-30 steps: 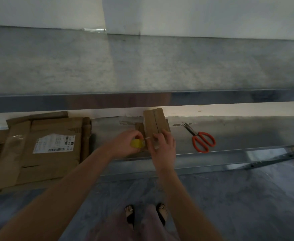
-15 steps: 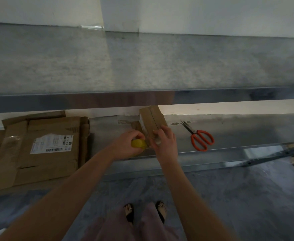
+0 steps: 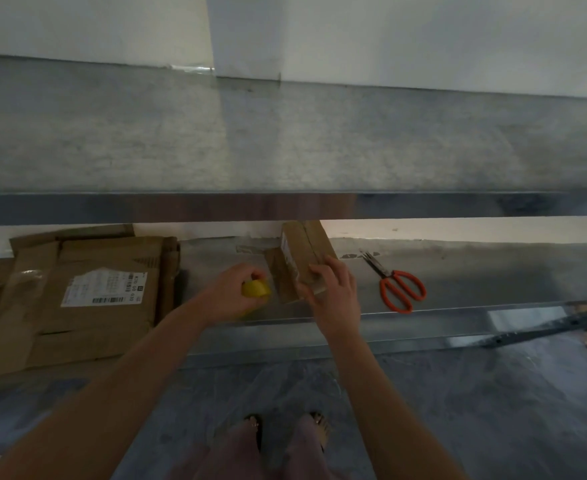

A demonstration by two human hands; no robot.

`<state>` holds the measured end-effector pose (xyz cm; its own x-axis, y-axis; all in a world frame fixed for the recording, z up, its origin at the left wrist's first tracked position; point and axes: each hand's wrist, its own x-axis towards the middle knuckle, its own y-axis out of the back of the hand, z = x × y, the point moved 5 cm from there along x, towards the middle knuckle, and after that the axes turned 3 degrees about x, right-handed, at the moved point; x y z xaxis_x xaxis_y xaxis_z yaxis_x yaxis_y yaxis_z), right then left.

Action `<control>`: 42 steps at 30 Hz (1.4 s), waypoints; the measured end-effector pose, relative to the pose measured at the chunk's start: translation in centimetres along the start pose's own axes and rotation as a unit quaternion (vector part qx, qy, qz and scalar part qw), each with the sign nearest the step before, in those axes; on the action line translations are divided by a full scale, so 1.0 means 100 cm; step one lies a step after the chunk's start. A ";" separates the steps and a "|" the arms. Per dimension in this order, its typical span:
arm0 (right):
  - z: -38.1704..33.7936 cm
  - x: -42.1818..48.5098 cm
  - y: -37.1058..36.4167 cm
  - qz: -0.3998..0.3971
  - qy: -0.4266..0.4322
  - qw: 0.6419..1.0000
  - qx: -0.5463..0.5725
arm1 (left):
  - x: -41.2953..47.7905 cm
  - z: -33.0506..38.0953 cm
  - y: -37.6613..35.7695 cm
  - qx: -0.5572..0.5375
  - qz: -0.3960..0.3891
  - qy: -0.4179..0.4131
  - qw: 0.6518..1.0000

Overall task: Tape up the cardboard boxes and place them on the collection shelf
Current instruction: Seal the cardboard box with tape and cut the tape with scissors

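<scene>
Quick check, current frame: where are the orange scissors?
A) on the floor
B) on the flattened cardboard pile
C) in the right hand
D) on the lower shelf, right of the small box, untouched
D: the orange scissors lie on the lower shelf, right of the small box, clear of the right hand, which holds that box. The left hand grips the yellow tape roll.

The tape roll (image 3: pixel 255 289) is showing bright yellow; the small box (image 3: pixel 306 254) at its three o'clock is looking plain brown. Farther that way the scissors (image 3: pixel 403 292) are showing orange handles. At nine o'clock, brown flattened cardboard (image 3: pixel 77 330) is carrying a white, black-barcoded label (image 3: pixel 103 285).
</scene>
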<state>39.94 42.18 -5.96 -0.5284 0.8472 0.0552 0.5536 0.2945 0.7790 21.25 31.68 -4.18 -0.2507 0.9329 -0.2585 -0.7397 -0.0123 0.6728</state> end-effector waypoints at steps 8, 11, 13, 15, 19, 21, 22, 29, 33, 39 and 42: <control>-0.007 -0.020 0.009 -0.012 0.060 0.995 -0.077 | -0.006 0.018 0.004 -0.003 0.022 -0.021 1.000; -0.036 -0.032 0.020 0.046 0.114 0.990 -0.066 | -0.012 0.024 0.006 0.021 0.019 -0.044 0.999; -0.059 -0.038 0.021 0.035 0.115 0.992 -0.031 | -0.017 0.030 0.009 0.048 0.017 -0.075 0.996; -0.074 -0.038 0.013 -0.029 0.072 0.997 0.007 | -0.025 0.031 0.011 0.064 0.024 -0.102 0.992; -0.079 -0.035 -0.011 -0.123 -0.039 0.989 0.078 | -0.041 0.022 0.012 0.092 0.066 -0.135 0.984; -0.080 -0.035 -0.019 -0.133 -0.062 0.983 0.107 | -0.047 0.017 0.012 0.101 0.082 -0.146 0.981; -0.080 -0.035 -0.022 -0.130 -0.062 0.983 0.112 | -0.050 0.013 0.011 0.104 0.089 -0.147 0.980; -0.079 -0.038 -0.043 -0.136 -0.057 0.973 0.175 | -0.065 -0.013 0.004 0.046 0.064 -0.077 0.994; -0.074 -0.038 -0.051 -0.126 -0.085 0.965 0.216 | -0.066 -0.026 0.002 -0.025 0.062 -0.043 0.997; -0.081 -0.048 -0.058 -0.118 -0.027 0.982 0.148 | -0.058 -0.033 0.008 0.110 0.099 -0.043 0.988; -0.082 -0.059 -0.066 -0.105 -0.034 0.980 0.168 | -0.048 -0.041 0.018 0.137 0.126 0.002 0.982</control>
<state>34.10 31.62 -6.30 -0.6150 0.7768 -0.1352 0.6237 0.5842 0.5193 18.55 25.73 -4.55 -0.4066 0.9115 -0.0618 -0.4577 -0.1447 0.8772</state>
